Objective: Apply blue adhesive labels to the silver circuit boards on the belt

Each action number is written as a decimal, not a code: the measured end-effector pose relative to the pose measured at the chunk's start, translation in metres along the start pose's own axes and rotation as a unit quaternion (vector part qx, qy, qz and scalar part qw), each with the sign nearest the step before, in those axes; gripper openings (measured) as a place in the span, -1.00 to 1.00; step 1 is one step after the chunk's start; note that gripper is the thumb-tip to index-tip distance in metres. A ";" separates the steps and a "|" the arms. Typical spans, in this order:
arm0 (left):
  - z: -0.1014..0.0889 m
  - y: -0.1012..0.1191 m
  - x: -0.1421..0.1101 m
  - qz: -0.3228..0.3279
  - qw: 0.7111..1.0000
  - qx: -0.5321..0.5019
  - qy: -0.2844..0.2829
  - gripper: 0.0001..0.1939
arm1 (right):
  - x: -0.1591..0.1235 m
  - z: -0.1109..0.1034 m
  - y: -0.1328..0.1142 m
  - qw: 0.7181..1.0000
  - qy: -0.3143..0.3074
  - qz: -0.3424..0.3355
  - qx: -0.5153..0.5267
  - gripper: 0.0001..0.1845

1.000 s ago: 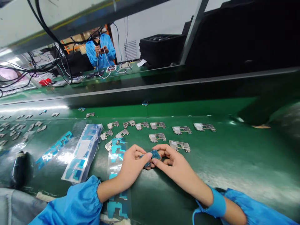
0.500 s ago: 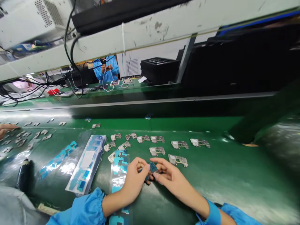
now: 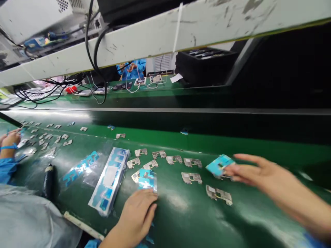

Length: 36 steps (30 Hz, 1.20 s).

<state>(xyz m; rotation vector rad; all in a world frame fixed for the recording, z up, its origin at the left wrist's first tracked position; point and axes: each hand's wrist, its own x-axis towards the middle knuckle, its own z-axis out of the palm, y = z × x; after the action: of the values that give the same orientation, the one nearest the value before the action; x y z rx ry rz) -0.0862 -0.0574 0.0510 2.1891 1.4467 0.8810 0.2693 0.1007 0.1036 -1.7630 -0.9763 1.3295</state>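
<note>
My right hand reaches out at the right, thumb and fingers closed on a circuit board with bright blue film on its face. This piece is tilted just over or against the back right of the board row; whether it touches the bench is unclear. My left hand lies over a clear strip with blue film cutouts, fingers stretched out together and thumb apart. Its palm covers most of the strip. Closest to my right hand on the bench is a bare metal-grey circuit board.
Several grey boards lie across the green bench. Left of my hand are a bagged stack of blue film sheets, another film strip and a dark cylinder. A co-worker's hand works at far left. Cables hang above.
My hands have separated. The right has carried the blue-filmed board out to the right; the left has dropped onto the film strip. The view has shifted, and the co-worker's arm shows more.
</note>
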 end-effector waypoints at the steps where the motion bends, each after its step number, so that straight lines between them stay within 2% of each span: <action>1: -0.006 -0.006 -0.011 0.025 0.997 0.075 -0.002 -0.64 | 0.017 -0.006 -0.010 1.000 0.023 0.005 -0.001 -0.56; 3: -0.012 -0.017 -0.028 0.037 0.983 0.174 -0.036 -0.57 | 0.049 -0.011 -0.024 0.998 0.063 0.006 -0.015 -0.81; 4: -0.013 -0.021 -0.034 0.030 0.978 0.197 -0.060 -0.51 | 0.062 -0.011 -0.029 0.996 0.079 0.001 -0.029 -0.84; 7: -0.010 -0.031 -0.037 -0.013 0.976 0.200 -0.079 -0.35 | 0.091 -0.008 -0.038 0.985 0.135 -0.020 -0.110 -0.76; 9: -0.010 -0.036 -0.027 -0.046 0.981 0.179 -0.062 -0.27 | 0.094 -0.003 -0.040 0.966 0.168 -0.053 -0.190 -0.53; 11: -0.011 -0.040 -0.010 -0.060 0.985 0.151 -0.066 -0.18 | 0.082 0.009 -0.031 0.942 0.168 -0.120 -0.264 -0.30; 12: -0.012 -0.042 -0.001 -0.060 0.986 0.138 -0.079 -0.12 | 0.069 0.020 -0.022 0.931 0.144 -0.165 -0.292 -0.25; 14: -0.014 -0.048 0.015 -0.055 0.986 0.118 -0.105 0.00 | 0.031 0.050 0.010 0.909 0.057 -0.261 -0.320 -0.30; 15: -0.014 -0.051 0.020 -0.053 0.986 0.112 -0.113 0.02 | 0.007 0.068 0.029 0.893 -0.008 -0.313 -0.323 -0.36; 18: -0.009 -0.061 0.027 -0.046 0.988 0.099 -0.112 -0.07 | -0.066 0.122 0.088 0.822 -0.152 -0.449 -0.315 -0.49; 21: -0.006 -0.066 0.020 -0.030 0.990 0.093 -0.097 -0.30 | -0.114 0.153 0.128 0.763 -0.201 -0.529 -0.312 -0.55; 24: -0.013 -0.055 -0.006 0.018 0.996 0.071 -0.044 -0.48 | -0.125 0.159 0.146 0.730 -0.199 -0.567 -0.325 -0.49; 26: -0.019 -0.041 -0.032 0.040 0.998 0.026 -0.027 -0.41 | -0.121 0.156 0.151 0.716 -0.189 -0.580 -0.339 -0.50; 30: -0.018 -0.019 -0.079 0.018 0.992 -0.001 -0.122 -0.01 | -0.114 0.143 0.155 0.683 -0.194 -0.607 -0.357 -0.51; 32: -0.011 -0.017 -0.092 0.024 0.989 0.022 -0.145 0.01 | -0.114 0.138 0.157 0.685 -0.225 -0.606 -0.335 -0.47; 36: 0.002 -0.019 -0.100 0.042 0.992 0.043 -0.108 -0.13 | -0.115 0.133 0.160 0.693 -0.253 -0.602 -0.306 -0.52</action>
<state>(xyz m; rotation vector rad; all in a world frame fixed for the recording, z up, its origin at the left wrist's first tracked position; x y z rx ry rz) -0.1259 -0.1407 0.0086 2.3423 1.3197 0.5951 0.1425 -0.0620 -0.0153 -0.6094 -2.5036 0.5430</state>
